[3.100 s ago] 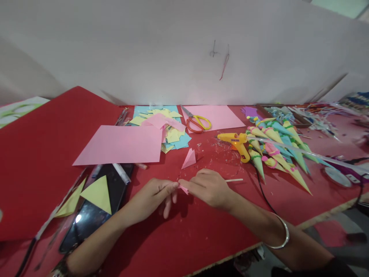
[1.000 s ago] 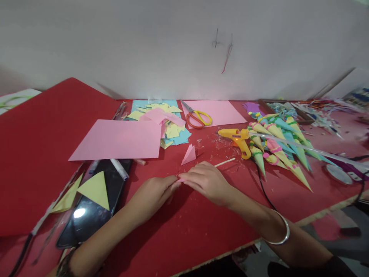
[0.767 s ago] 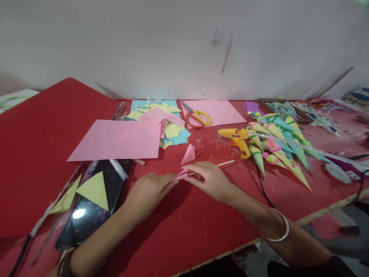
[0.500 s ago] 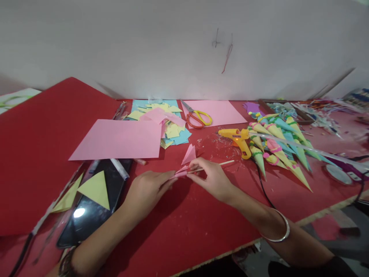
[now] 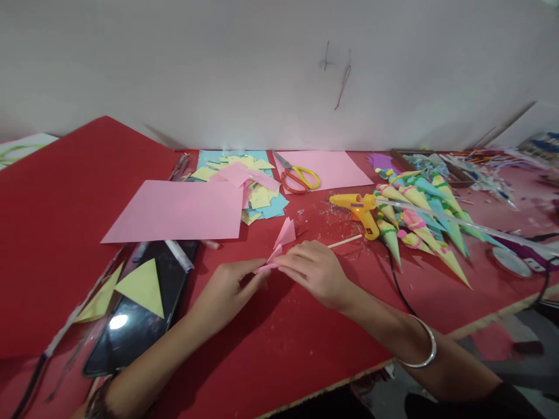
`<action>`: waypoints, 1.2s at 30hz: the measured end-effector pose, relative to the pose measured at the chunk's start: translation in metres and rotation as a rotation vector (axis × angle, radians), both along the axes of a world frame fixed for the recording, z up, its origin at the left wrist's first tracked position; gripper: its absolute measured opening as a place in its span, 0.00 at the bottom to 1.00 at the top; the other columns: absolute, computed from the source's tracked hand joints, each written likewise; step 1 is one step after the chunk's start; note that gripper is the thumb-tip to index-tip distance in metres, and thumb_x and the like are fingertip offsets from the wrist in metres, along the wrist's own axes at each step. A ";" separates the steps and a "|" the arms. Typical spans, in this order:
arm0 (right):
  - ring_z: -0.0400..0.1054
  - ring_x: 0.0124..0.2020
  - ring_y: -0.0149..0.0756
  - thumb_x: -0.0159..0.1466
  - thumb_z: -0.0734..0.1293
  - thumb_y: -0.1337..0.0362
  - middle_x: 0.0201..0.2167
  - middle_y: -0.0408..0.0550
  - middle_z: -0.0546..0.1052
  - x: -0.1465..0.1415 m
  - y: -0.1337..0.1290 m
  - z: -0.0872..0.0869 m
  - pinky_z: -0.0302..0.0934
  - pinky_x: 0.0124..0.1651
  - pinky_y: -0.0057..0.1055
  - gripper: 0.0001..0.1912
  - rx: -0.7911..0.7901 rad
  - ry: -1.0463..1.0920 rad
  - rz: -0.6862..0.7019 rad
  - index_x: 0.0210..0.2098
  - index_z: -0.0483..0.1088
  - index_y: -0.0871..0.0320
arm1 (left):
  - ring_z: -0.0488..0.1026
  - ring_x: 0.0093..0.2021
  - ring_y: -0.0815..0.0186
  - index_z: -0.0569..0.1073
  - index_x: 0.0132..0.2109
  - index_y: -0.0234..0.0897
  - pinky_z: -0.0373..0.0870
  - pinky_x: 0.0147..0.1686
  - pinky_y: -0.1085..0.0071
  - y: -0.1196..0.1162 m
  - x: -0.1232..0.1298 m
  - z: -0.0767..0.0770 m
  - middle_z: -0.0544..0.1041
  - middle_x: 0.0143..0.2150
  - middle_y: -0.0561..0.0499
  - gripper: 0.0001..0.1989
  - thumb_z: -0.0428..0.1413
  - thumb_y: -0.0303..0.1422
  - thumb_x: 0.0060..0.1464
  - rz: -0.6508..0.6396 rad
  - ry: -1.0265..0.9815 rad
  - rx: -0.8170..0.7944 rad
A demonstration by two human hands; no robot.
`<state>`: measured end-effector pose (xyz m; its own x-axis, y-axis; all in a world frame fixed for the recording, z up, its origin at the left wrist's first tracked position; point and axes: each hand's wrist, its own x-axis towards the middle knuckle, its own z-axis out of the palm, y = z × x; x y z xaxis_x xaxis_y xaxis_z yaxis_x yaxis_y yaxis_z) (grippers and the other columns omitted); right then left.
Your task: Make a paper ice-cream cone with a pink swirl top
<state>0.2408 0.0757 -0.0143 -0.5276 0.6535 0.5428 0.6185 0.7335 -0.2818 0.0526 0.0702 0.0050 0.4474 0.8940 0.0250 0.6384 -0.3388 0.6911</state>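
Between my hands is a small folded piece of pink paper (image 5: 275,255). My left hand (image 5: 227,291) pinches its left end with thumb and fingers. At the right end, the closed fingers of my right hand (image 5: 317,270) press on the same paper. A thin wooden stick (image 5: 345,241) pokes out beyond the right hand; its other end is hidden, and I cannot tell whether the fingers grip it. Just behind the fingertips stands a small fan of pink paper triangles (image 5: 286,231).
A yellow glue gun (image 5: 360,210) lies right of my hands, beside a heap of paper cones (image 5: 419,212). Scissors (image 5: 301,179), paper scraps (image 5: 262,195) and a pink sheet (image 5: 179,209) lie behind. At left are a black phone (image 5: 135,331) and a yellow triangle (image 5: 146,288).
My right fingers have moved slightly left along the folded pink paper and closed over it. The stick now shows only beyond that hand, its tip a little farther right.
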 end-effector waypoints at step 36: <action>0.69 0.30 0.30 0.60 0.62 0.68 0.30 0.44 0.77 0.000 0.005 0.008 0.56 0.34 0.25 0.07 -0.625 0.145 0.067 0.33 0.73 0.58 | 0.72 0.23 0.73 0.70 0.30 0.37 0.63 0.26 0.78 0.001 0.000 0.005 0.75 0.24 0.56 0.16 0.40 0.33 0.59 -0.139 -0.038 -0.125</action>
